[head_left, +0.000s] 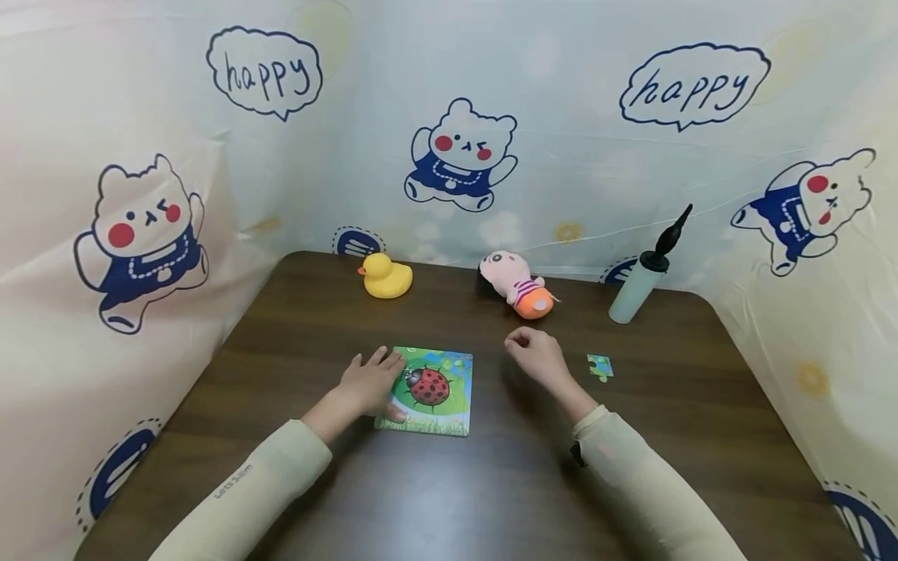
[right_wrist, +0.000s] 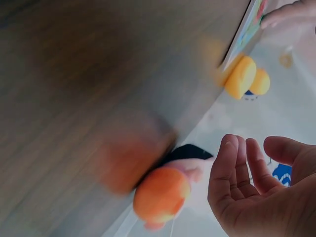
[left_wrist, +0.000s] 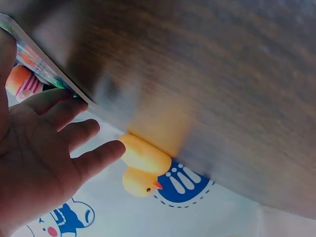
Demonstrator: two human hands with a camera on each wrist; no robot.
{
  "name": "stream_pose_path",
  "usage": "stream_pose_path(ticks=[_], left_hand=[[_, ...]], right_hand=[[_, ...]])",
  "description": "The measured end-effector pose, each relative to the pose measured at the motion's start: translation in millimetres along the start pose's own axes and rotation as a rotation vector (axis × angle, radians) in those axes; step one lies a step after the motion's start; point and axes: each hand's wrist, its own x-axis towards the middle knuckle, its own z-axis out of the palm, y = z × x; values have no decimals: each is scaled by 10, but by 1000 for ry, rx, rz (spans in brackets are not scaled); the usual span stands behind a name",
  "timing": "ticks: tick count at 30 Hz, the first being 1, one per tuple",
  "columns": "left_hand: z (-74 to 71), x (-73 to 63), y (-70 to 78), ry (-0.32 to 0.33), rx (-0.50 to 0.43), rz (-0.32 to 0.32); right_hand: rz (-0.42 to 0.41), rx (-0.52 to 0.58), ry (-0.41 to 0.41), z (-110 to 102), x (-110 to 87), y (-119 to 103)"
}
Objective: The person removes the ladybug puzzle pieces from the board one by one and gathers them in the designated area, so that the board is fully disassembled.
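A square ladybug puzzle (head_left: 449, 397) lies on the table near its middle. My left hand (head_left: 368, 382) rests on the puzzle's left side with its fingers spread; in the left wrist view the fingertips (left_wrist: 116, 148) reach past the board's edge. To the right of the puzzle, my right hand (head_left: 536, 354) is held above the table with its fingers loosely bent. The right wrist view shows a gap between thumb and fingers (right_wrist: 224, 163), with nothing in it. A loose blue-green puzzle piece (head_left: 600, 367) lies to the right of this hand, apart from it.
Along the back of the dark wooden table (head_left: 316, 312) are a yellow rubber duck (head_left: 388, 279), a plush doll (head_left: 515, 282) lying on its side, and a pale hand pump (head_left: 637, 288) with a black top. A printed cloth (head_left: 547, 171) hangs behind the table.
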Motion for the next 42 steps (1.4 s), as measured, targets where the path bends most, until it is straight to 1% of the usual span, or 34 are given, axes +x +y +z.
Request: stream_pose_path(ticks=[3, 8, 11, 14, 17, 21, 24, 27, 30, 37, 41, 42], left_hand=[[-27, 3, 17, 3, 11, -8], [-98, 14, 69, -4, 49, -12], [-98, -6, 109, -24, 68, -27], [-67, -20, 146, -45, 85, -35], [-43, -13, 188, -56, 79, -27], [-37, 16, 221, -58, 66, -16], [-42, 39, 215, -57, 76, -20], [-43, 48, 192, -58, 78, -27], [-38, 39, 166, -61, 60, -38], [-29, -6, 103, -58, 21, -55], [-22, -28, 73, -56, 7, -68], [-20, -33, 66, -55, 4, -71]], right_hand=[[-38, -14, 4, 69, 56, -57], [-50, -39, 8, 190, 134, -138], [-42, -49, -4, 308, 145, -179], [-53, -67, -20, 425, 134, -191], [-59, -89, -72, 503, 112, -178], [-66, -121, -212, 541, 96, -172], [-90, -149, -283, 549, 103, -194], [-119, -181, -301, 560, 111, -240], [-147, -213, -318, 580, 101, -297], [-238, -314, -425, 673, 56, -433], [-272, -318, -446, 718, 59, -520], [-265, -302, -446, 725, 59, -539]])
